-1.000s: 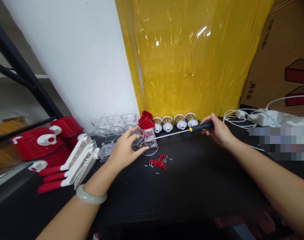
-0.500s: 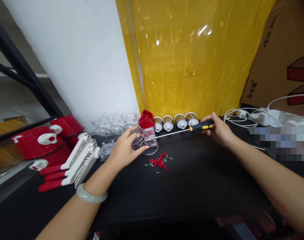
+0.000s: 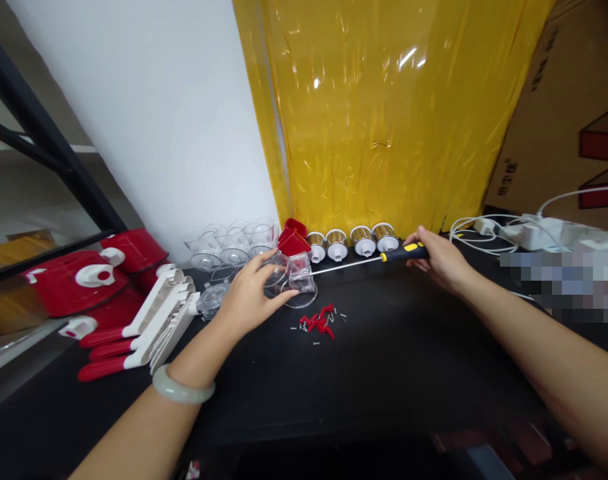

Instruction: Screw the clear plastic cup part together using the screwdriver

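Observation:
My left hand [image 3: 247,299] grips a clear plastic housing [image 3: 297,283] that rests on the black table [image 3: 384,373]. My right hand [image 3: 441,260] is closed around the black-and-yellow handle of a long screwdriver [image 3: 379,259]. Its thin metal shaft runs left and its tip meets the right side of the clear housing. A small pile of red plugs and tiny screws [image 3: 320,322] lies just in front of the housing.
Behind stand several clear housings [image 3: 234,247], a red part [image 3: 293,241] and a row of metal drum pieces [image 3: 351,241]. White-and-red handles [image 3: 144,327] and red bases [image 3: 79,283] lie at left. White cables and chargers [image 3: 524,233] lie at right, before a cardboard box [image 3: 574,113].
Both hands stay almost in place; the right hand and the screwdriver handle have shifted very slightly. The view has drifted a little.

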`<act>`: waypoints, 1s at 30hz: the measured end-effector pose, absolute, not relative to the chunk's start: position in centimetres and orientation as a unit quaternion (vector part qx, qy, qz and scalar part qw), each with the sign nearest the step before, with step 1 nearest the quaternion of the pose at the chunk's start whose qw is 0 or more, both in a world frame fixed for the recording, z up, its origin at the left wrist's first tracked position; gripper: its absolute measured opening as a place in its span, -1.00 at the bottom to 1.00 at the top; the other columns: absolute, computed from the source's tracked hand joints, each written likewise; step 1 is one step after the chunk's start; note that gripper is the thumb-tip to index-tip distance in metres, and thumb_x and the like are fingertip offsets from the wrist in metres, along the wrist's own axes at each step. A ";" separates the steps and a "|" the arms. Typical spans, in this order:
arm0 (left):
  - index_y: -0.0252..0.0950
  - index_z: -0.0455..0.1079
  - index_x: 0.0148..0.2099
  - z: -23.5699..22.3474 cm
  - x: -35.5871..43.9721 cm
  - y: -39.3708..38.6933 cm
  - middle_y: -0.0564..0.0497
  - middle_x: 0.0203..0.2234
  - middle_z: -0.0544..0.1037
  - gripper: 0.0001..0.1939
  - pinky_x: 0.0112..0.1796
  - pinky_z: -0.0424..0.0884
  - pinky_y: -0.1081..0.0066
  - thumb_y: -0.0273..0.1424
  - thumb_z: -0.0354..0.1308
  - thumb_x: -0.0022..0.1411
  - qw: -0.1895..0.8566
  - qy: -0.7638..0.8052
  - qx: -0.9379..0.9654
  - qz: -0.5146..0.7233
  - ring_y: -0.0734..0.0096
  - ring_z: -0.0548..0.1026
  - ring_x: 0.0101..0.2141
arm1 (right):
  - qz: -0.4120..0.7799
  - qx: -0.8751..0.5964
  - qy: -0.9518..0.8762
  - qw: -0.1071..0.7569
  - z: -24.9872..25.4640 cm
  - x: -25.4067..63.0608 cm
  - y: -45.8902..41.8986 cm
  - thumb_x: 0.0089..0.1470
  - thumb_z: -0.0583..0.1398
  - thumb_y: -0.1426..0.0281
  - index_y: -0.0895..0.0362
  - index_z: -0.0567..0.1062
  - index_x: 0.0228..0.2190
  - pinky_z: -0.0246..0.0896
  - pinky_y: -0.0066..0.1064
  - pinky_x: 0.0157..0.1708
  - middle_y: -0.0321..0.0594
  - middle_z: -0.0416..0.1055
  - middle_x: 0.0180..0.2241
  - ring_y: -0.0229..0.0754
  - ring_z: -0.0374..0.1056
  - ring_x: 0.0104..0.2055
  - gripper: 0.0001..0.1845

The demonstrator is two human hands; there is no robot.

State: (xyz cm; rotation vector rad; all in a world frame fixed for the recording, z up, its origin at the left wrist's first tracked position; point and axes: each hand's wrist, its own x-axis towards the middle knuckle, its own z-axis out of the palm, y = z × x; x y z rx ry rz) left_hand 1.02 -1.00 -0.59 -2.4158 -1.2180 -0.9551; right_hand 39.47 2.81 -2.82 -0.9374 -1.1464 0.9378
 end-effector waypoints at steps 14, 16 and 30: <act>-0.27 0.44 -0.04 -0.6 1.0 -1.1 -0.24 0.20 0.38 -0.58 0.15 0.40 -0.05 -0.08 0.30 0.22 0.138 -0.426 -0.833 -0.324 -0.06 0.43 0.16 | 0.409 -0.416 -0.505 0.637 -3.1 39.5 2.9 0.07 0.25 -0.02 0.05 0.47 -0.49 0.27 -0.39 -0.57 -0.39 0.14 -0.69 -0.35 0.01 -0.68 -0.60; -0.26 0.45 -0.04 -0.6 1.0 -1.1 -0.24 0.20 0.38 -0.58 0.16 0.39 -0.05 -0.08 0.30 0.21 0.137 -0.427 -0.833 -0.324 -0.06 0.43 0.16 | 0.417 -0.404 -0.491 0.649 -2.9 39.4 2.8 -0.02 0.33 0.12 0.03 0.47 -0.48 0.29 -0.40 -0.55 -0.38 0.22 -0.63 -0.35 0.06 -0.65 -0.73; -0.26 0.43 -0.03 -0.6 1.0 -1.0 -0.24 0.21 0.37 -0.58 0.16 0.40 -0.04 -0.08 0.29 0.22 0.136 -0.425 -0.836 -0.320 -0.04 0.42 0.18 | 0.416 -0.398 -0.496 0.650 -2.8 39.5 2.6 -0.05 0.35 0.15 0.04 0.48 -0.47 0.30 -0.40 -0.50 -0.37 0.30 -0.56 -0.36 0.10 -0.63 -0.74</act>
